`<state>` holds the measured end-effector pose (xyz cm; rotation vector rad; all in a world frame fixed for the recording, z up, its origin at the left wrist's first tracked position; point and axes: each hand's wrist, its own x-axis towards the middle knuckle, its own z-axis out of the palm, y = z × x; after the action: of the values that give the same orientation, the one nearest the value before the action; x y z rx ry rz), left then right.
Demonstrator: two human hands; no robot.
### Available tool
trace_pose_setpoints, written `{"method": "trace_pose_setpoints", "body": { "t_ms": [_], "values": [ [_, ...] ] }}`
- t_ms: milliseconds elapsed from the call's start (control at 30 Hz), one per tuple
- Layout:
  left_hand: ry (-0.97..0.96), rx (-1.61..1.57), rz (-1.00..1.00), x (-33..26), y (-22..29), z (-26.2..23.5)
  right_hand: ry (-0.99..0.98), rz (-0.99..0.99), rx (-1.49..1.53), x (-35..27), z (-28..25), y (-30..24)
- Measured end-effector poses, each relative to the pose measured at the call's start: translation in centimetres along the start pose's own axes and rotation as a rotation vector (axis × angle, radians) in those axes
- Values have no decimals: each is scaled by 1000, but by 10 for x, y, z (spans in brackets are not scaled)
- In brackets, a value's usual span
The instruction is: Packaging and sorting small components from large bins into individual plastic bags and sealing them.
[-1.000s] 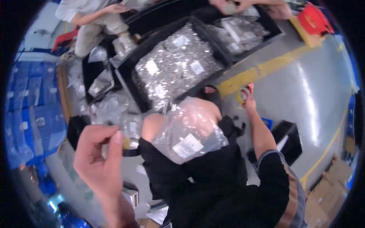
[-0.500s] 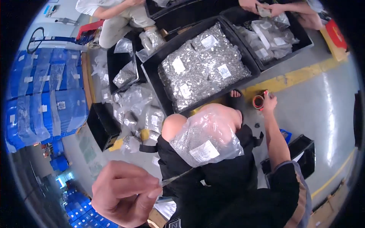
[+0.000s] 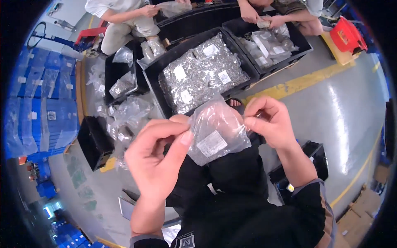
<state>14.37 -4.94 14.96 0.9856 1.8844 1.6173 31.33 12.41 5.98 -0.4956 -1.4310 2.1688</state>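
Both hands have come together since a moment ago: the left hand (image 3: pixel 159 155) and right hand (image 3: pixel 271 124) now pinch the top edges of a clear plastic bag (image 3: pixel 215 132) over the lap, each grip closed on the film. Ahead on the floor, a black crate (image 3: pixel 155 78) holds many filled bags; another crate (image 3: pixel 304 43) holds fewer.
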Motion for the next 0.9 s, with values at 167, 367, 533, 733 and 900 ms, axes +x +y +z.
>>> {"method": "trace_pose_setpoints", "body": {
  "t_ms": [167,367,533,733,900],
  "values": [
    [54,-182,-148,-10,-49,9,95,106,-155,-4,-6,-4],
    [111,-285,-186,-9,-87,13,138,86,-342,4,-5,-2],
    [139,-111,-32,2,-76,14,205,-11,-403,-1,2,-7],
    [134,-193,-125,8,-81,11,214,-77,-495,2,9,-20],
    [136,-113,-160,5,-88,12,248,151,-471,8,8,-13]
  ]
}}
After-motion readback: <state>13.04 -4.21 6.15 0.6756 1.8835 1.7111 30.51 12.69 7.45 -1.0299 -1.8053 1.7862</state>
